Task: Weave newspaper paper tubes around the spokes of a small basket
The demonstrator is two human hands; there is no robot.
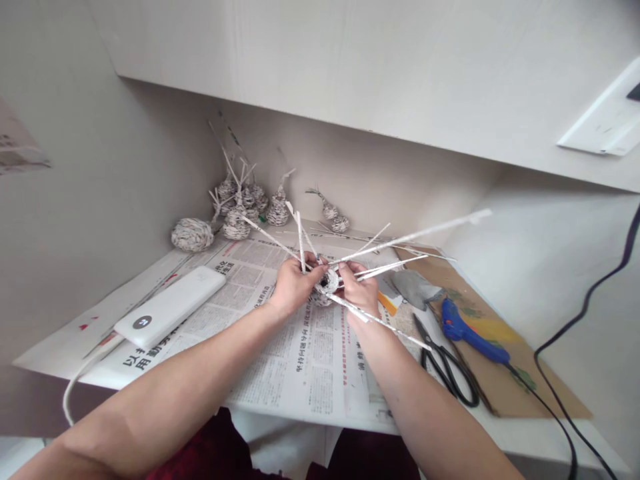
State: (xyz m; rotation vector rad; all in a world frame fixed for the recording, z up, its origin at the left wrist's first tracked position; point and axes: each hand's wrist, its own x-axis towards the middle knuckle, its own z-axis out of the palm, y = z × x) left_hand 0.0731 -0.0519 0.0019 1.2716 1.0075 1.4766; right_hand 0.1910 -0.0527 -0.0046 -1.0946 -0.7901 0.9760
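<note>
A small round weave of rolled paper strips [326, 283] sits between my hands above the newspaper [280, 353], its dark opening facing up. Long white paper sticks [415, 235] fan out from it in several directions. My left hand [299, 280] is closed on the weave's left rim, thumb on top, with sticks standing up beside the fingers. On the other side, my right hand [359, 288] pinches the rim near the base of the sticks. The fingers' undersides are hidden.
Several woven paper gourds [237, 217] stand at the back left. A white power bank [171, 305] with a cable lies left. Right are black scissors [447, 367], a blue glue gun [470, 333] with its cord and a cardboard sheet [520, 387]. A white overhang [350, 60] hangs above.
</note>
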